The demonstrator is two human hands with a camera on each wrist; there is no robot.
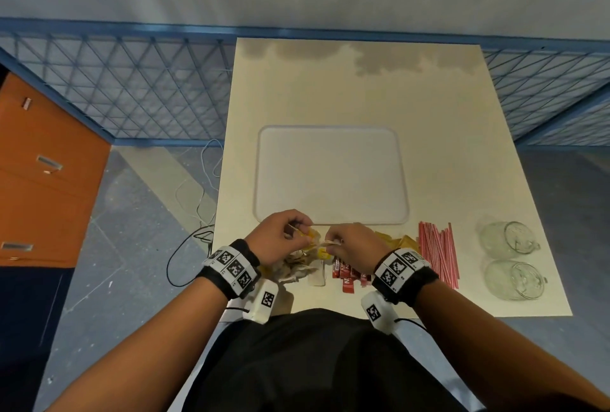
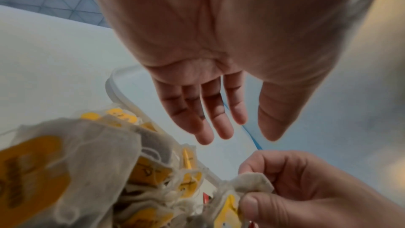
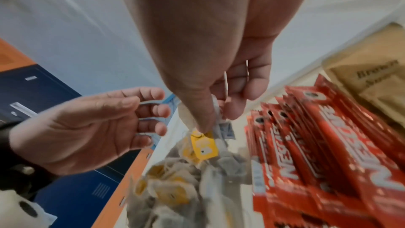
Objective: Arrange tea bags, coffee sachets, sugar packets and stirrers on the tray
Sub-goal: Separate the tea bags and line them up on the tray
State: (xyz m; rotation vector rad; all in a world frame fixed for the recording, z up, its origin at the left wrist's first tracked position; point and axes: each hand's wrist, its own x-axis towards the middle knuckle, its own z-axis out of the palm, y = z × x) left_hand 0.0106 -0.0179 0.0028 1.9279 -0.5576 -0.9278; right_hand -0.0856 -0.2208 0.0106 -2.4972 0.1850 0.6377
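The right hand (image 3: 210,82) pinches one tea bag (image 3: 197,115) between thumb and forefinger, its yellow tag (image 3: 203,146) dangling below. This lifts the bag clear of the tea bag pile (image 1: 297,268), probably to free its string from the others. The left hand (image 2: 210,107) hovers just beside it. Both wrist views show its fingers loosely spread and holding nothing, though the head view is too small to confirm that no string is caught in them. The likely purpose is to steady or untangle the pile.

The tray (image 1: 330,134) lies at 12 o'clock from the hands, with nothing on it yet. The supplies lie in a row along its near edge:
- tea bags at 6 o'clock from the tray's left corner;
- red coffee sachets (image 1: 350,274) just right of them;
- brown sugar packets (image 1: 396,241) at 3 o'clock from the right hand;
- red stirrers (image 1: 437,253) further right.

Two glass mugs (image 1: 510,259) lie on their sides at the far right.

The surface is a pale table (image 1: 363,88). A blue wire fence (image 1: 132,88) stands behind it, and an orange cabinet (image 1: 43,173) stands at 9 o'clock.
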